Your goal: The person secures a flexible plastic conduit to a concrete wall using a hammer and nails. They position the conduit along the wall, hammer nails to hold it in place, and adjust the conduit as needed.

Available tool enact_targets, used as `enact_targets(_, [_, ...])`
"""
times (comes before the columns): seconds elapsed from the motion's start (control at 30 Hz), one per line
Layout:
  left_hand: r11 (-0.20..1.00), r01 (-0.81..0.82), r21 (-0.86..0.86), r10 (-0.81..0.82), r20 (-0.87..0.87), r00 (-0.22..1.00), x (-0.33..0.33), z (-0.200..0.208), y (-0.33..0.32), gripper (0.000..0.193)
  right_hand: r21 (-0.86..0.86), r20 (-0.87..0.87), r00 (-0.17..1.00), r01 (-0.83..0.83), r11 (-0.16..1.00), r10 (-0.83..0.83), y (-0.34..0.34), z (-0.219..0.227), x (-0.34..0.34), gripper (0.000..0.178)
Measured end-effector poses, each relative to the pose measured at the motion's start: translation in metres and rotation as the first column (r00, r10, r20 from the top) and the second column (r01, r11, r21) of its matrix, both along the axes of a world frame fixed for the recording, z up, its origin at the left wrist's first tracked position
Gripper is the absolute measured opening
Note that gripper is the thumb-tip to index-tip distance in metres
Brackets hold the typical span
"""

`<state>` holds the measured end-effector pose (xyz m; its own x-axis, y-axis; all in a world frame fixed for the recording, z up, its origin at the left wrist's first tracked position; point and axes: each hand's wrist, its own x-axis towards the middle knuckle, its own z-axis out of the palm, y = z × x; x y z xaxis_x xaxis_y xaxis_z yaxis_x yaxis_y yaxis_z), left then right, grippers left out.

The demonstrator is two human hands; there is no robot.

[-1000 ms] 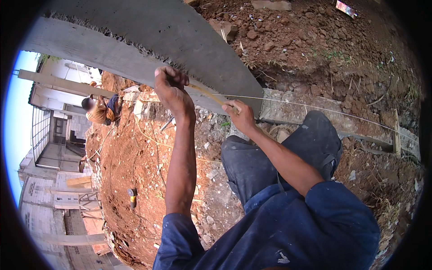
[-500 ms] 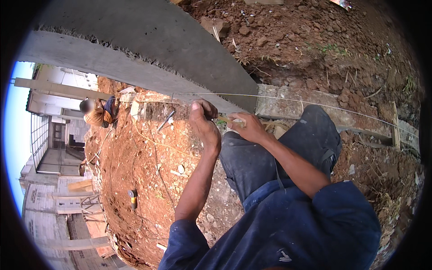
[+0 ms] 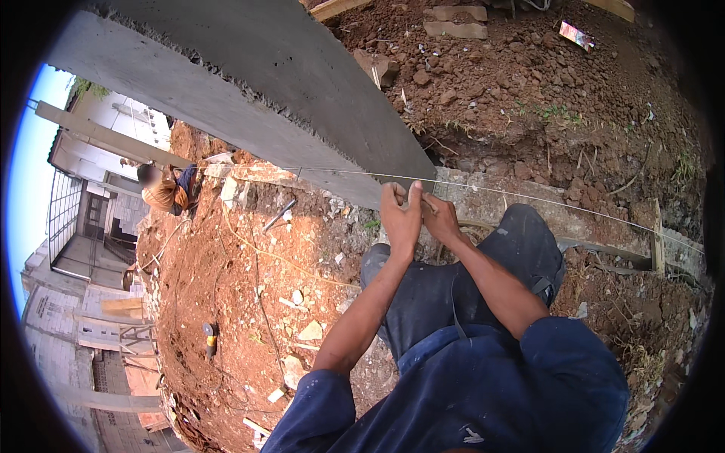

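My left hand [image 3: 402, 221] and my right hand [image 3: 440, 216] are close together at the base of a grey concrete column [image 3: 302, 98]. The left fingers are curled in with the thumb raised beside them. Those of the right are bent closed next to it. Whatever lies between the fingers is hidden. A thin taut string [image 3: 529, 198] runs past the column's face, right by my fingertips. Below my hands are my bent knees in dark trousers. Behind the right hand, a coil of tan cord [image 3: 474, 229] partly shows.
A yellow-and-black power tool [image 3: 211, 340] and a short metal rod [image 3: 279, 215] lie on the reddish soil at left. A yellow cord [image 3: 268, 257] crosses the ground. Another person [image 3: 162, 192] crouches at far left. A wooden stake [image 3: 658, 245] stands at right by the string.
Both hands have come together and shifted right toward the column's base. The thin tan strip seen between them earlier is now hidden. My view has tilted slightly.
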<state>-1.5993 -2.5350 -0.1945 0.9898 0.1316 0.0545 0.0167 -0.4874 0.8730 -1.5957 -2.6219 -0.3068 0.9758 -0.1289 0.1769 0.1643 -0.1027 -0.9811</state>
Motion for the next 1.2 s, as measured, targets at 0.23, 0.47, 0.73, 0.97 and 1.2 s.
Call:
enact_targets(0.23, [0.733,-0.518,0.441,0.065,0.713,0.698,0.022,0.050,-0.015,0.057,-0.030,0.236,0.971,0.052,0.998,-0.044,-0.007,0.026,0.045,0.025])
enact_targets(0.47, [0.773,0.205,0.601,-0.478,0.338,0.811,0.037,0.098,0.034,0.086,-0.091,0.252,0.968,0.011,0.996,0.012,-0.023,0.085,0.083,0.024])
enact_targets(0.73, [0.917,0.081,0.390,-0.295,0.528,0.797,0.077,0.228,0.023,0.024,0.102,0.715,0.671,0.176,0.979,-0.195,0.002,0.212,0.107,0.023])
enact_targets(0.97, [0.862,-0.188,0.471,-0.172,0.621,0.765,0.068,0.270,0.040,0.024,-0.122,-0.425,0.904,-0.114,0.986,0.052,-0.020,0.021,-0.005,0.032])
enact_targets(1.2, [0.900,-0.222,0.375,-0.200,0.807,0.555,0.064,0.267,0.040,0.021,0.230,-0.172,0.973,-0.112,0.967,0.153,-0.047,0.126,-0.019,0.032])
